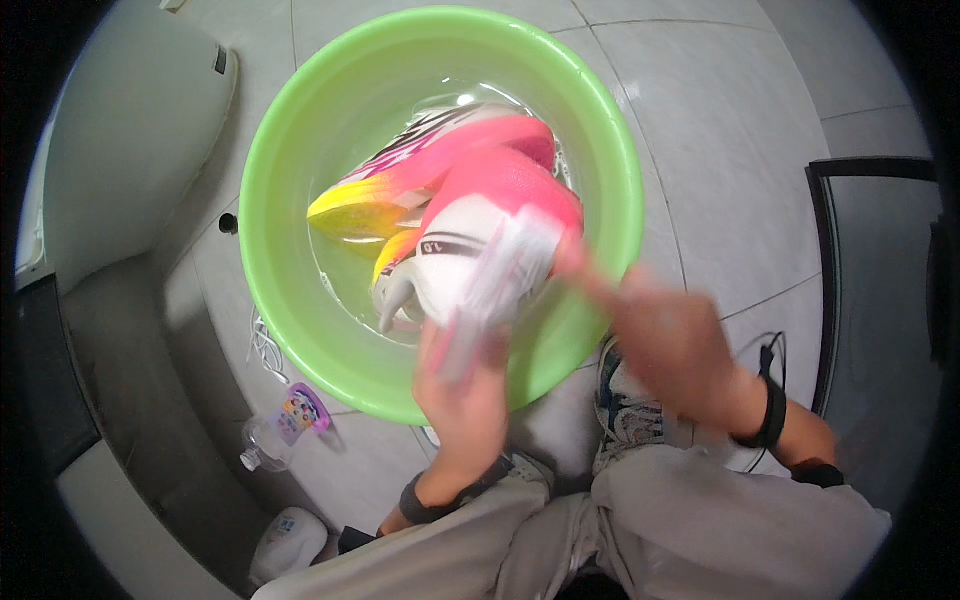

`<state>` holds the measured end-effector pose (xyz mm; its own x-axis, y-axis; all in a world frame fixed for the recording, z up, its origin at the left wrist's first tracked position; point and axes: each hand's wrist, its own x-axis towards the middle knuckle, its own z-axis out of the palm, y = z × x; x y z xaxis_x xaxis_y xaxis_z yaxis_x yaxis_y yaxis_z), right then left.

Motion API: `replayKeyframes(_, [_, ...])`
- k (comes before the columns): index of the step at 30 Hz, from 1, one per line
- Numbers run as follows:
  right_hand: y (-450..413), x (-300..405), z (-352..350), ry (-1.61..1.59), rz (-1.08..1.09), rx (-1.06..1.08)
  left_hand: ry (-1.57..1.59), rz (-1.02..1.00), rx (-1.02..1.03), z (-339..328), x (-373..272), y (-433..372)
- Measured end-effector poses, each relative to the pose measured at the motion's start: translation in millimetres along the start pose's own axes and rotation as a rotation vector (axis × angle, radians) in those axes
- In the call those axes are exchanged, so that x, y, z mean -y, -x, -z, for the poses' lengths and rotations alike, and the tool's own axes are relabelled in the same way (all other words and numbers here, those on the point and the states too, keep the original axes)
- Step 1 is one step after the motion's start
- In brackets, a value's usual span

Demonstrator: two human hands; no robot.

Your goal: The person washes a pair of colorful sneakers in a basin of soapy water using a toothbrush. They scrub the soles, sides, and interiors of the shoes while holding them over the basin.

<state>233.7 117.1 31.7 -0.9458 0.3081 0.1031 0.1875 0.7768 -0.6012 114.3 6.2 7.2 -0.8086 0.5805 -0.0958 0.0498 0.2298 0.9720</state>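
A round green plastic basin [628,225] holds some water and a pair of pink, yellow and white sports shoes. One shoe [450,150] lies on its side at the back, in the water. The nearer shoe [502,180] is tilted, and my left hand [469,397] is at its near end, fingers partly hidden behind it. My right hand [667,330], blurred by motion, grips a pale brush [517,247] that overlaps the nearer shoe's white side. Its bristles cannot be made out.
Left of the basin, a clear plastic bottle [270,442] lies on the tiled floor by a white cable [266,349]. A white container [289,544] stands at lower left. A large white fixture [142,135] is at upper left, a black-framed panel [885,300] at right.
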Motion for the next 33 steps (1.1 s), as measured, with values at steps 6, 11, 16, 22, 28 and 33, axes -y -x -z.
replayKeyframes(6, [-9, 1, -4, -0.054, 0.001, -0.159, 0.157, 0.097, -0.089, -1, 0, 5])
replayKeyframes(11, [-9, 0, -3, -0.145, -0.047, -0.149, 0.037, 0.037, 0.003, -4, 1, 0])
replayKeyframes(16, [-17, -15, 0, -0.102, -0.218, -0.139, 0.041, 0.033, 0.006, -2, 1, 1])
replayKeyframes(22, [-12, -10, -2, -0.030, -0.100, -0.103, 0.046, 0.024, 0.061, -2, 1, -3])
replayKeyframes(28, [-4, -2, -6, -0.093, -0.026, -0.135, 0.028, 0.023, 0.015, -1, 5, 0])
replayKeyframes(33, [-6, 4, 6, -0.023, -0.021, -0.060, 0.050, -0.006, -0.013, -4, 4, 0])
